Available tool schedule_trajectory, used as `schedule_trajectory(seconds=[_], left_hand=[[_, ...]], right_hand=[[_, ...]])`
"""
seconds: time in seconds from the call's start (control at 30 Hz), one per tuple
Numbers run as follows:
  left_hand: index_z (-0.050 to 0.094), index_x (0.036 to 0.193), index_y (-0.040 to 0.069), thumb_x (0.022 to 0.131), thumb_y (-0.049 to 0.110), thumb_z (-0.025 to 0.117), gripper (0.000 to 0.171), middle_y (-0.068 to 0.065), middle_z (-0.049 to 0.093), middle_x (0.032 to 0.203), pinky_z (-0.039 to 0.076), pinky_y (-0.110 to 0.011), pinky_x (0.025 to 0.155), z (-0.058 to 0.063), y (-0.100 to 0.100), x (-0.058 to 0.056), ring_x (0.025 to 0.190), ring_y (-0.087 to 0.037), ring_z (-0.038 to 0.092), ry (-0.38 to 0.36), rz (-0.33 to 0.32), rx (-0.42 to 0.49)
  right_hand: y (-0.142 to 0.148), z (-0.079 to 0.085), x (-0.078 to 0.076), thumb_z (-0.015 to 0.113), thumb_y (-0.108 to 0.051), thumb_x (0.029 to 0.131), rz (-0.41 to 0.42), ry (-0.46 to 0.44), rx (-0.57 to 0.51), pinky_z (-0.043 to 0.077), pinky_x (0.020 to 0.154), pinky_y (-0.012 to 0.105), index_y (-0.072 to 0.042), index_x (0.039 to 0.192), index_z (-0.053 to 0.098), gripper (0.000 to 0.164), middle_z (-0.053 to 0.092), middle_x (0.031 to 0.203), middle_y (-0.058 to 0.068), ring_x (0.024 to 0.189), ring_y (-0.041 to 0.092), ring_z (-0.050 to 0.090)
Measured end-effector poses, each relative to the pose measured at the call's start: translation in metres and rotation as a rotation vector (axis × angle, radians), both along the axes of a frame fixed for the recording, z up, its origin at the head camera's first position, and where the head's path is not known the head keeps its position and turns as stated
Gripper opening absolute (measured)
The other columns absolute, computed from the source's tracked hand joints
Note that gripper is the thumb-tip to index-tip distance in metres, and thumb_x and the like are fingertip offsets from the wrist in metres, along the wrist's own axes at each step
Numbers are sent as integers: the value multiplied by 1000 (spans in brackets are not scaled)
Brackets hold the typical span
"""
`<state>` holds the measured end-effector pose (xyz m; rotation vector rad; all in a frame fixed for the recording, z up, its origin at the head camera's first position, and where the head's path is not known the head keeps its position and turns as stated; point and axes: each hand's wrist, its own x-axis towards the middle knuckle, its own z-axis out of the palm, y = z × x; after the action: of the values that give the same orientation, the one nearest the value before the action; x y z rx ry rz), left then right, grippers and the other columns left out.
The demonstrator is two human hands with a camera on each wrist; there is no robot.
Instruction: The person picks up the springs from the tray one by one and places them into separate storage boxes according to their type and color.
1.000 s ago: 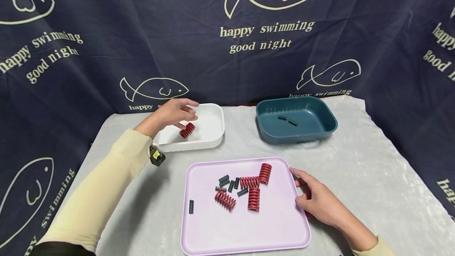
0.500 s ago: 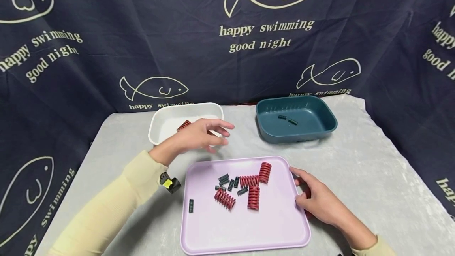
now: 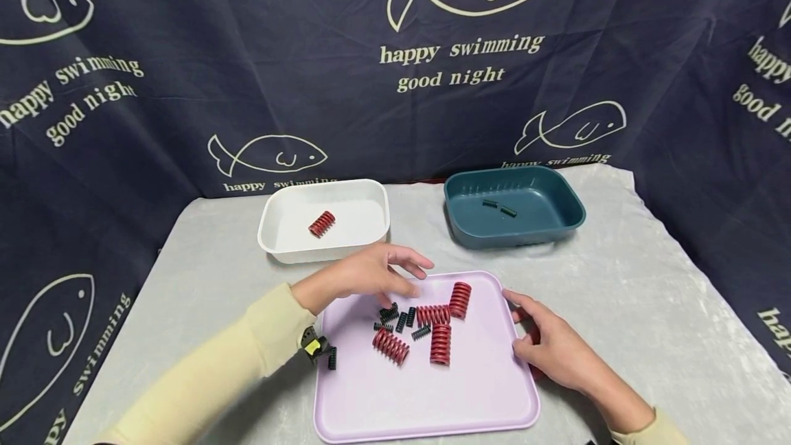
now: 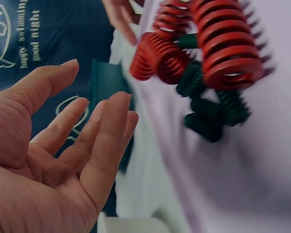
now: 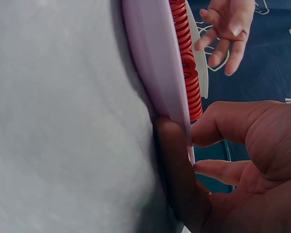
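Note:
My left hand [image 3: 371, 277] hovers over the far left edge of the lilac tray [image 3: 426, 397]. Its fingers are loosely bent with nothing between them, as the left wrist view shows too. Below and beside it lie several small dark green springs [image 3: 402, 323], plus one apart at the tray's left side. Several larger red springs [image 3: 441, 345] lie among them, near the tray's middle and far right. At the right rim, my right hand [image 3: 559, 349] holds the tray edge between thumb and fingers; in the right wrist view one finger [image 5: 177, 165] reaches under the rim.
A white bin [image 3: 352, 246] at the back left contains one red spring [image 3: 322, 224]. The teal bin [image 3: 516, 239] at the back right has two green springs [image 3: 509, 211] inside. Behind both bins hangs a dark blue curtain [image 3: 432, 122] with fish prints.
My left hand has come from over the white bin rightward and nearer, to above the tray. The red spring stays in the bin. My right hand has kept its place.

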<state>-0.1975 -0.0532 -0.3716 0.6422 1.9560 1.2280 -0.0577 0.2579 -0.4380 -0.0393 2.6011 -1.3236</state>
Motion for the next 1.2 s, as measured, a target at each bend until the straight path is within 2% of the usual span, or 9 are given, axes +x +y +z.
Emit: schedule_trajectory(seconds=[0.1,0.2,0.4,0.57,0.73,0.87,1.03,1.2], left_hand=[[66,137,10,89,9,80,50,-12,68,129,59,-31,55,-10,4,2,94,-14,69,-17,-6,-23],[66,137,8,88,7,81,51,-10,69,126,61,-35,55,-19,8,4,94,-14,70,-40,-11,-41],[69,132,9,84,4,85,50,-6,72,119,61,-39,54,-33,15,8,80,-20,71,-52,-10,-59],[70,130,11,83,6,86,50,-4,72,118,60,-35,51,-34,19,11,76,-23,70,-29,-13,-74],[72,128,13,81,5,87,51,-1,73,116,57,-32,50,-34,24,15,75,-16,69,1,-26,-93],[74,125,15,79,5,90,50,2,73,111,56,-30,47,-36,28,20,74,-11,69,64,-29,-129],[76,123,16,78,4,90,49,5,73,104,57,-32,47,-35,34,26,67,-11,67,141,-20,-174],[77,121,18,79,1,88,47,7,73,100,57,-30,46,-35,35,28,62,-13,65,149,-6,-194]], right_hand=[[0,0,0,68,5,84,0,3,8,55,51,31,-5,154,41,76,59,120,16,78,22,56],[-1,0,0,68,5,84,-1,3,8,55,51,31,-6,154,42,76,59,120,16,77,21,56],[-1,0,1,68,5,84,-8,-16,-12,55,49,33,-7,155,41,76,58,121,16,76,22,56],[-1,0,1,68,6,84,-9,-19,-12,55,49,33,-7,155,41,77,58,121,15,76,22,56],[0,0,1,69,4,84,-8,-15,12,55,50,32,-7,155,41,76,59,120,14,77,21,56],[0,-1,1,68,5,84,-7,-16,6,55,49,32,-7,155,41,77,59,120,14,75,20,56],[0,0,1,69,5,84,-8,-23,-12,55,49,33,-7,155,41,77,58,120,14,74,21,56],[-1,0,0,70,3,85,-13,-41,-3,55,50,32,-7,155,40,77,58,121,15,78,22,56]])
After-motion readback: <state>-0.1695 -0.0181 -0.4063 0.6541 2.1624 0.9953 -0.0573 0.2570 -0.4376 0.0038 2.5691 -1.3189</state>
